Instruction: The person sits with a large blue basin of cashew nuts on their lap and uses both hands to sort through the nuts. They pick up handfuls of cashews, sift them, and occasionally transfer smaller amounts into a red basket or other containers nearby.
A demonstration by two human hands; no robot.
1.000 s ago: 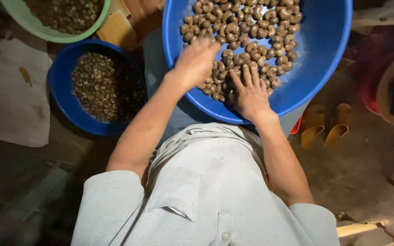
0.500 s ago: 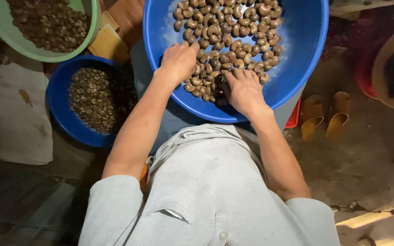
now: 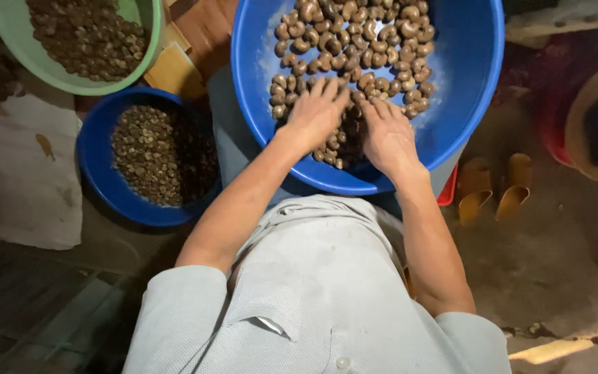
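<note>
A large blue basin (image 3: 465, 76) in front of me holds a heap of brown, curved cashew nuts in their shells (image 3: 375, 41). Both my hands lie palm down on the near part of the heap. My left hand (image 3: 315, 114) has its fingers spread over the nuts. My right hand (image 3: 387, 135) rests beside it, fingers pointing away from me. Nothing shows as gripped in either hand, though the palms hide what is under them.
A smaller blue bowl (image 3: 98, 173) of darker nuts sits at my left. A green bowl (image 3: 15, 48) of similar nuts stands behind it. A pale cloth (image 3: 15, 187) lies on the floor at the far left. Yellow sandals (image 3: 496, 190) rest at the right.
Both hands have slid a little across the heap, closer together, and the view has shifted so the basin sits more centred.
</note>
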